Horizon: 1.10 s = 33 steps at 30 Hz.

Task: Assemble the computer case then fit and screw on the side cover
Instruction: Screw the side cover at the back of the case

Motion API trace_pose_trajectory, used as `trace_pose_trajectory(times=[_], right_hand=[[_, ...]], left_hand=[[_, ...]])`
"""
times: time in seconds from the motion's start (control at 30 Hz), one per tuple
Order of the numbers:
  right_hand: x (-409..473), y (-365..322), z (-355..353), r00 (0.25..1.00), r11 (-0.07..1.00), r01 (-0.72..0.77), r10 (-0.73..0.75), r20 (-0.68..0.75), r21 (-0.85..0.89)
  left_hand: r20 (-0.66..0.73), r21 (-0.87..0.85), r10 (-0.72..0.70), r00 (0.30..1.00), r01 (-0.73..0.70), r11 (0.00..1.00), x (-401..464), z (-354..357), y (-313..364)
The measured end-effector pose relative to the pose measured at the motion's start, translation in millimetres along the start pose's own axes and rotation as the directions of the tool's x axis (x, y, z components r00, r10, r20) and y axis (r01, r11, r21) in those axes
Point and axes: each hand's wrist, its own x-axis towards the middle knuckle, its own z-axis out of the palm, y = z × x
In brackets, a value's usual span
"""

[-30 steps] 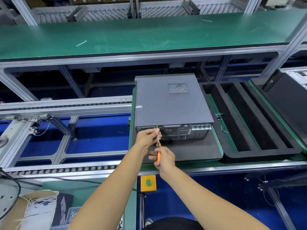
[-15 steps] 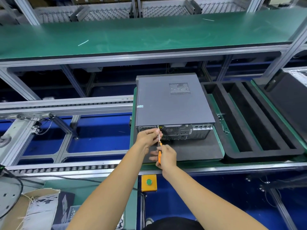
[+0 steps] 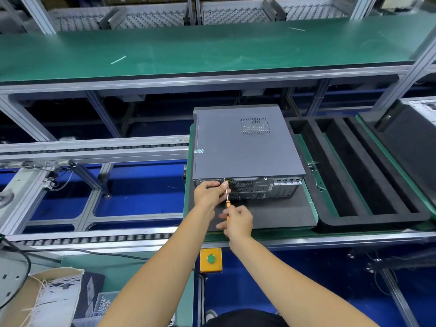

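Grey cover [image 3: 245,142] already seated, the screwing step is underway: right hand [image 3: 238,221] grips the screwdriver [image 3: 227,200], left hand [image 3: 210,192] apparently pinches its tip at the screw; next, keep it square.

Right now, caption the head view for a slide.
Right hand drives an orange screwdriver into the computer case; left hand steadies it.

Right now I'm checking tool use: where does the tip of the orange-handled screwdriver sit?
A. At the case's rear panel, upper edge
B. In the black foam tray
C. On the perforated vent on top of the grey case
A: the orange-handled screwdriver, gripped by the right hand and steadied by the left hand, points its tip at the upper rear edge of the grey computer case.
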Motion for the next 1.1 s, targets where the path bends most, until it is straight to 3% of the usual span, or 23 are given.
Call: trace_pose_trajectory(times=[0.13, 0.23, 0.4, 0.53, 0.6, 0.7, 0.87, 1.03, 1.1], right_hand=[[3, -8, -2, 0.956, 0.959, -0.268, 0.252, 0.152, 0.095], [1, -8, 0, 0.960, 0.970, -0.240, 0.231, 0.159, 0.038], [-2, -2, -4, 0.995, 0.998, -0.058, 0.061, 0.082, -0.035], [-3, -7, -4, 0.972, 0.974, -0.199, 0.182, 0.150, 0.106], [-3, -10, -5, 0.952, 0.962, -0.259, 0.239, 0.189, 0.088], [-1, -10, -4, 0.957, 0.970, -0.235, 0.220, 0.192, 0.058], [-4, -5, -1, 0.993, 0.997, -0.075, 0.074, 0.093, 0.004], [-5, -13, -1, 0.946, 0.953, -0.283, 0.257, 0.200, 0.113], [-4, -13, -1, 0.949, 0.961, -0.268, 0.252, 0.190, 0.067]], left_hand=[[0.086, -0.027, -0.037, 0.996, 0.039, 0.999, -2, -2, -3], [0.053, -0.048, -0.030, 0.998, 0.032, 0.998, -1, 1, 2], [-0.035, -0.066, 0.024, 0.999, -0.026, 0.997, -3, 6, 1], [-0.039, -0.050, 0.022, 0.999, -0.024, 0.998, -2, 4, -1], [-0.013, -0.041, -0.011, 1.000, 0.010, 0.999, -2, 3, -2], [0.036, -0.057, -0.039, 0.999, 0.041, 0.998, -2, 1, 0], [-0.039, -0.058, 0.019, 0.999, -0.021, 0.998, -3, 6, 6], [-0.062, -0.022, 0.038, 0.997, -0.040, 0.999, -2, 2, 1], [-0.067, -0.004, 0.041, 0.997, -0.041, 0.999, -1, -2, 1]])
